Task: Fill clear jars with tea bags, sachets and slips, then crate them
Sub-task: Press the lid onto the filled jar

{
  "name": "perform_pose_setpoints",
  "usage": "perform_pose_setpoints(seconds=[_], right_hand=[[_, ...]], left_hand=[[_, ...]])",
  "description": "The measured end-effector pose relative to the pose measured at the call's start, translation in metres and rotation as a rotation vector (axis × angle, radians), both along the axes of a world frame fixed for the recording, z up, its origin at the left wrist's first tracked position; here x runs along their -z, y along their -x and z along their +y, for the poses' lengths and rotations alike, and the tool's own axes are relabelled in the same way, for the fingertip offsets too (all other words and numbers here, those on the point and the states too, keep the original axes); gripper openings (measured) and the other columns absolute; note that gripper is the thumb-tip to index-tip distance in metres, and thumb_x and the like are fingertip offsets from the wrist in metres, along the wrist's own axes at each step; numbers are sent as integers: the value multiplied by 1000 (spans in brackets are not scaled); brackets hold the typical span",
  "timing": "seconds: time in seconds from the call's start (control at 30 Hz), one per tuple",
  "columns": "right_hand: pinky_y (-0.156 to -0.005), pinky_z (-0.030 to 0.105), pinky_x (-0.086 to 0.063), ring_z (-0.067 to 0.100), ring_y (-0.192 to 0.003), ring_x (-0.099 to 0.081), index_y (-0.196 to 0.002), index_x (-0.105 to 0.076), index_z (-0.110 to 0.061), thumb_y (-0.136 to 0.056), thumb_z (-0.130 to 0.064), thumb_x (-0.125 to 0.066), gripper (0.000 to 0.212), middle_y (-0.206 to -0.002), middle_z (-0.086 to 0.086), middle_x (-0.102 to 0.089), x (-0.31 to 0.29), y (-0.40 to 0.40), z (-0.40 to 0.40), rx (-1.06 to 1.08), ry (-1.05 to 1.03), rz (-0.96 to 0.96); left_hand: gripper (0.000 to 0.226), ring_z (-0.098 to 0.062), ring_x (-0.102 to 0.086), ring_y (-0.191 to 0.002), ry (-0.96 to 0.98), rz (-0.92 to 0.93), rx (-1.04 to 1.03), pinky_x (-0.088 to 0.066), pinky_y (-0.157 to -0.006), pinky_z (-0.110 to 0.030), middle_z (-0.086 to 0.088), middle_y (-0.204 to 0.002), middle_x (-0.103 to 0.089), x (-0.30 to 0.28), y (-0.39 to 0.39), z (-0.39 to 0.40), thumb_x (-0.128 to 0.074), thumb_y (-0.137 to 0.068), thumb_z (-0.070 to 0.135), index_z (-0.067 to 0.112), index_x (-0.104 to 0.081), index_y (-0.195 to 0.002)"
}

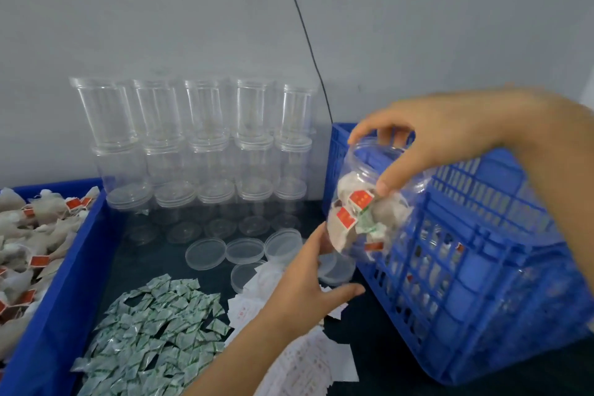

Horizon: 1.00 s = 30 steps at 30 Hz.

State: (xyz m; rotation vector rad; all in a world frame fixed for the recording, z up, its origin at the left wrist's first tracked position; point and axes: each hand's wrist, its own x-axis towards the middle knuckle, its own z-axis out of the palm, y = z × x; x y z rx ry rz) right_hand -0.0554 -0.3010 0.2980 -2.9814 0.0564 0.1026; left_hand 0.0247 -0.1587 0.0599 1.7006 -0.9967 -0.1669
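My right hand (450, 141) grips a clear jar (363, 202) by its open mouth and holds it tilted in the air at the near-left side of the blue slatted crate (482, 267). The jar holds tea bags with red tags and a green-printed sachet. My left hand (305, 286) is cupped just below it, fingertips at the jar's base and thumb stretched out. Between that thumb and the fingers a clear lid (336, 267) shows; whether the hand touches it is unclear. Filled jars show dimly through the crate's slats.
Empty clear jars (199, 145) stand stacked against the wall. Loose lids (205, 254) lie on the dark table. A heap of green-and-white sachets (154, 331) and paper slips (308, 360) lie in front. A blue bin (74, 267) of tea bags (32, 235) stands at the left.
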Motion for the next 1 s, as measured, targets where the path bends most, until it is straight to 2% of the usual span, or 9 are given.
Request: perform_pose_setpoints(seconds=[0.1,0.2,0.3,0.47,0.63,0.77,0.83,0.9,1.0], right_hand=[[-72,26,-49,6,-92,-60,-95,-60,-54,-32,-66,-71,65,-101,-12,-62,-37,-1,-28,85,-150,-159],[-65,30,-50,11,-96,-57,-95,-65,-44,-39,-59,-77,59,-104,-10,-61,-71,-13,-66,247,-296,-371],[-63,28,-50,18,-98,-54,-114,-64,-33,-71,-49,-81,49,-121,0,-55,-90,-44,-113,488,-355,-525],[-61,30,-49,29,-113,-47,-135,-54,-17,-80,-43,-79,66,-143,7,-43,-71,-100,-167,718,-179,-367],[-72,41,-57,34,-112,-54,-127,-59,-6,-81,-40,-80,61,-134,13,-53,-7,-142,-197,717,-84,-209],[-70,33,-53,28,-94,-59,-124,-60,-11,-74,-45,-84,65,-119,11,-62,41,-165,-216,732,-69,-249],[-84,34,-49,29,-104,-58,-133,-55,-17,-74,-49,-82,72,-129,11,-58,62,-176,-226,737,-37,-256],[-96,41,-44,38,-126,-48,-144,-45,-21,-84,-49,-72,71,-143,15,-45,84,-187,-238,737,29,-237],[-103,45,-39,45,-138,-34,-152,-32,-22,-91,-39,-62,71,-154,19,-27,114,-201,-254,760,164,-148]], left_hand=[[83,15,-37,-120,-80,12,-12,-33,-85,4,42,-124,-36,2,-11,-11,-70,-81,47,55,-12,-139],[74,13,-40,-117,-150,-29,-36,-31,-86,5,36,-123,-39,3,-27,-16,-65,-85,45,45,-18,-142],[60,17,-39,-113,-189,-84,-51,-31,-85,5,28,-126,-43,0,-43,-19,-62,-88,42,46,-27,-137],[55,10,-43,-116,-218,-139,-71,-33,-86,1,31,-121,-43,-4,-69,-26,-61,-89,43,43,-33,-136],[50,22,-40,-111,-215,-144,-75,-33,-83,4,40,-114,-41,-2,-86,-35,-59,-88,48,49,-32,-130],[43,26,-35,-111,-217,-142,-47,-31,-85,5,40,-116,-42,3,-96,-40,-59,-88,47,54,-32,-121],[43,25,-37,-111,-219,-150,-36,-32,-87,4,37,-117,-45,5,-101,-42,-60,-88,47,51,-37,-124],[44,24,-39,-110,-216,-170,-37,-32,-88,2,35,-117,-47,7,-107,-43,-60,-89,45,45,-41,-128],[43,24,-39,-110,-195,-185,-43,-32,-89,2,35,-116,-47,7,-113,-43,-62,-89,42,45,-42,-127]])
